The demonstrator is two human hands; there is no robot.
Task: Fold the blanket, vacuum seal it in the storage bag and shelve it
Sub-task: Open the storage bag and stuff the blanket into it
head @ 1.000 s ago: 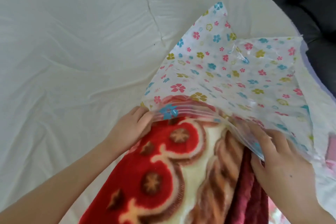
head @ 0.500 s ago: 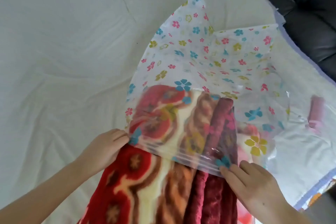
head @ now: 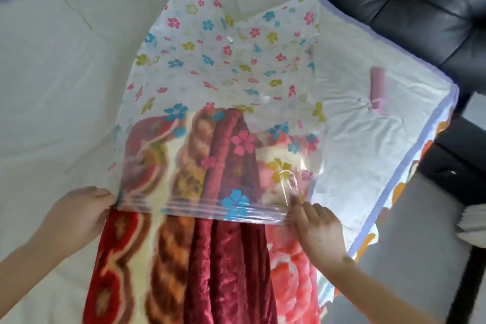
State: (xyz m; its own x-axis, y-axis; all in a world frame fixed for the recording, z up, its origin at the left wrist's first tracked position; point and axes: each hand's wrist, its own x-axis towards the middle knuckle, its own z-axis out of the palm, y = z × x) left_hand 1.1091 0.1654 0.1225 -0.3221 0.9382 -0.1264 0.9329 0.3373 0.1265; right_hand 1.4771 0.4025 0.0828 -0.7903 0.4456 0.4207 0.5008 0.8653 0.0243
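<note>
On white bedding, folded blanket [head: 200, 265] half inside flowered bag [head: 218, 66], fingers pinching bag mouth

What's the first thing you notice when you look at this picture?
The bright red and orange blanket in the middle, its far end already inside a see-through storage bag dotted with colourful flowers. The left hand and right hand each grip a corner of the bag's mouth, all on a cream bed.

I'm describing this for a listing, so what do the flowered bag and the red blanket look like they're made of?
Storage bag: thin, glossy, see-through plastic film, apparently; it glints and creases, and the blanket shows through it. Blanket: plush, fleece-like fabric, probably synthetic; fuzzy nap with a soft sheen.
</note>
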